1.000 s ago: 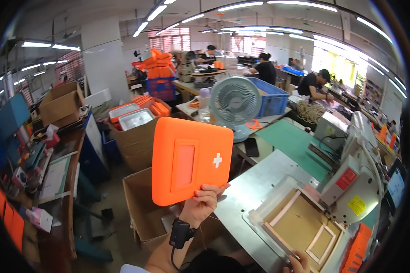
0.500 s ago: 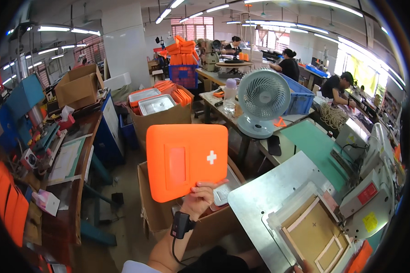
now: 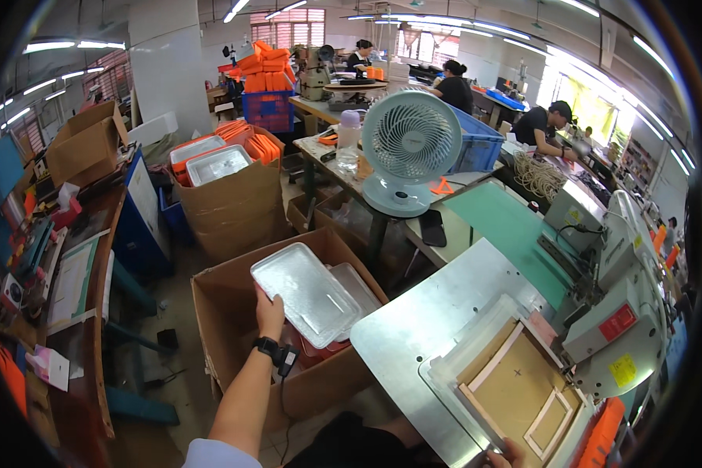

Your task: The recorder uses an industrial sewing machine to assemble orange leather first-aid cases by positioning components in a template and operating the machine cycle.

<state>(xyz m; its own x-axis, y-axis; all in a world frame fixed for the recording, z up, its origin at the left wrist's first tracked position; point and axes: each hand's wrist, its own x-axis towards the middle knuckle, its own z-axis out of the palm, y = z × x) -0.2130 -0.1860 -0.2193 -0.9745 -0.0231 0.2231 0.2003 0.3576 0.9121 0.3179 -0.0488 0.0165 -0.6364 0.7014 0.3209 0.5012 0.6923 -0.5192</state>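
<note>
My left hand [image 3: 269, 312] grips the left edge of a silver tray-like panel [image 3: 300, 285] inside an open cardboard box [image 3: 222, 327], over another silver panel [image 3: 347, 285] and some red-orange pieces. Whether the gripped panel is the back of an orange case, I cannot tell. My right hand [image 3: 505, 456], partly cut off at the bottom, has its fingers curled at the near edge of a board jig [image 3: 511, 386] with pale wooden frames and a clear surround, lying on a metal plate [image 3: 413, 343] of a machine [image 3: 612, 304].
A fan [image 3: 409, 136] and phone [image 3: 433, 228] rest on tables beside a blue crate [image 3: 476, 144]. Another box [image 3: 226, 203] of orange cases stands behind. A cluttered bench [image 3: 86, 327] runs along the left. Several co-workers [image 3: 538, 129] work in the back.
My left hand has lowered into the box from holding up an orange case with a white cross, whose front no longer shows; a silver face shows in the hand. The view has shifted.
</note>
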